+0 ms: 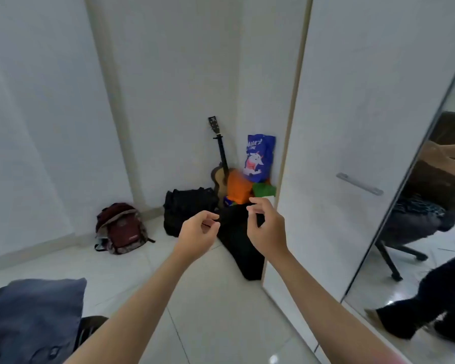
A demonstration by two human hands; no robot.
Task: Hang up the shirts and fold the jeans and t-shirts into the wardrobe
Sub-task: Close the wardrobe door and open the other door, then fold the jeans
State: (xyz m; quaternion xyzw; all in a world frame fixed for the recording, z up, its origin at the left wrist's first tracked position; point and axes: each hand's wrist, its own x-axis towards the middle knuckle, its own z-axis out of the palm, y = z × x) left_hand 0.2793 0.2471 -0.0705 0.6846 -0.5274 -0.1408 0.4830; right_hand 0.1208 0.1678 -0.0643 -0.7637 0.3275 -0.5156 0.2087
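Head view, corner of a white-walled room with pale glossy floor tiles [121, 274], listed left to right.

Lower left: a dark blue-grey garment [34, 319], crumpled, with what look like buttons along one edge; it lies on a surface cut off by the frame edge.

Left of centre, on the floor against the wall: a maroon backpack [121, 228], slumped, straps trailing.

Centre, against the back wall: a black bag [187, 210]. Behind it an acoustic guitar [221, 164] leans upright in the corner.

Right of the guitar: an orange item [238, 189], a green item [263, 189] and a blue printed plastic bag [259, 158], piled together between the guitar and the wardrobe door.

Left hand [199, 236]: raised in front of the black bag, fingers curled with thumb and forefinger nearly meeting. It appears to hold nothing.

Black garment [241, 241]: a dark cloth hanging down toward the floor between the two hands; which kind of clothing cannot be told.

Right hand [267, 227]: raised beside the left, fingers curled, pinching the top edge of the black garment.

Wardrobe door [352, 127]: white, standing open just right of the right hand, with a grey bar handle [359, 183].

Far right: a mirror [431, 232] reflecting a dark office chair and the person's dark trousers.
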